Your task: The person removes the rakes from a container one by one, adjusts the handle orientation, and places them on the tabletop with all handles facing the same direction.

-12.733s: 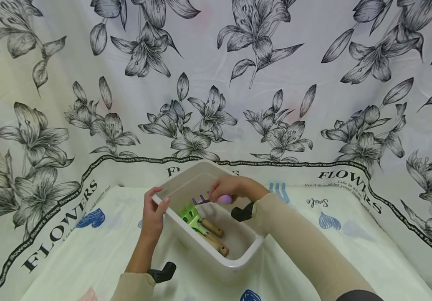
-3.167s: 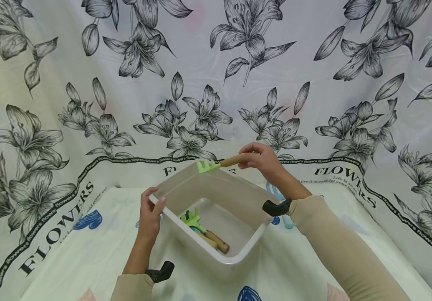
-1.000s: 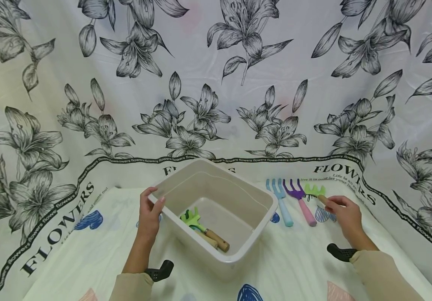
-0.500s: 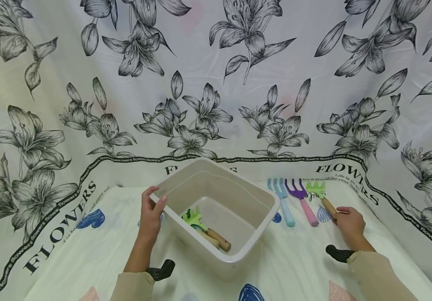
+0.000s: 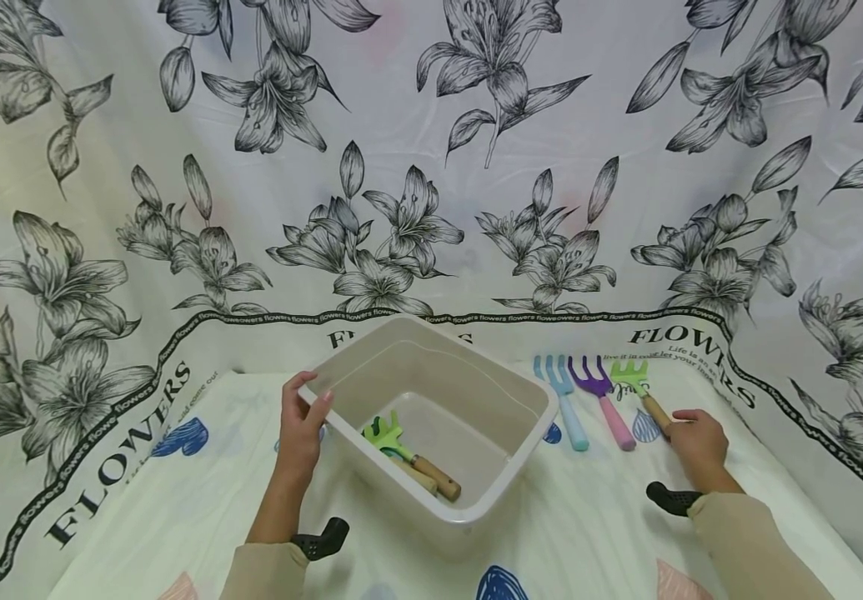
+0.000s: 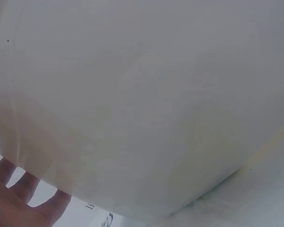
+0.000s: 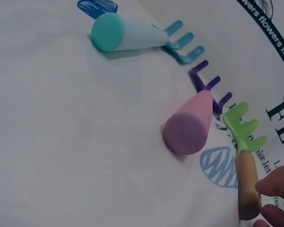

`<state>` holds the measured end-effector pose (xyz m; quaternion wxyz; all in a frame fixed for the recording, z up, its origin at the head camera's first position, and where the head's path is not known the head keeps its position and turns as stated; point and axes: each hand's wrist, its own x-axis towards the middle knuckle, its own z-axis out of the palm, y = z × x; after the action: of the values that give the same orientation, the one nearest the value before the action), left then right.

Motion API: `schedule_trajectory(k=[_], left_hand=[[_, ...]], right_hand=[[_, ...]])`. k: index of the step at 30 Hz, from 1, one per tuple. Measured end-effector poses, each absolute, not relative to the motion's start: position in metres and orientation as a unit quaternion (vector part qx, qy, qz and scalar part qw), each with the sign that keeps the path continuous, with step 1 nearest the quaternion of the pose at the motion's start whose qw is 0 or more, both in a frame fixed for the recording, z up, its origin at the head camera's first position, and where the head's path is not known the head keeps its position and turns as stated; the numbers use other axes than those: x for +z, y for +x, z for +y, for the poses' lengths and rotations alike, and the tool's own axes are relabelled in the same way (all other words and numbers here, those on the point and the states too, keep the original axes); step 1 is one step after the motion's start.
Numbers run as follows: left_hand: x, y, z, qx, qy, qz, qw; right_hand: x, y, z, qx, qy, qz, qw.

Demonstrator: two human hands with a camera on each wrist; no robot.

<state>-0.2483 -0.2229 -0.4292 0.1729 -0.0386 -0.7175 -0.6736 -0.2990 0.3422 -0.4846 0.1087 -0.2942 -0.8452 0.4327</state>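
In the head view, my left hand grips the left rim of a tilted beige plastic bin, thumb on the near side. Inside lie wooden-handled garden tools, among them a light green hand fork, partly overlapping. To the right, my right hand touches the handle end of a green hand rake lying on the cloth. The right wrist view shows its fingers along one side of that wooden handle. Left of it lie a purple rake with a pink handle and a blue rake.
A pale printed cloth covers the surface under the bin and the rakes. Behind hangs a white curtain with black flower drawings. The bin's outer wall fills most of the left wrist view.
Earlier, my right hand lifted the green rake out of the bin and carried it right. It now lies beside the pink-handled and blue rakes. My left hand has stayed on the rim.
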Motion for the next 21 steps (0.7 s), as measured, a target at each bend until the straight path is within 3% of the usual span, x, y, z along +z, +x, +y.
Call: schedule_trajectory(k=[13, 21], left_hand=[[-0.429, -0.248, -0.224, -0.671, -0.042, -0.720, 0.170], [-0.430, -0.248, -0.224, -0.670, -0.040, -0.721, 0.172]], right_hand=[[-0.415, -0.318, 0.293, 0.471, -0.187, -0.852, 0.127], [-0.362, -0.328, 0.241, 0.481, -0.085, -0.867, 0.103]])
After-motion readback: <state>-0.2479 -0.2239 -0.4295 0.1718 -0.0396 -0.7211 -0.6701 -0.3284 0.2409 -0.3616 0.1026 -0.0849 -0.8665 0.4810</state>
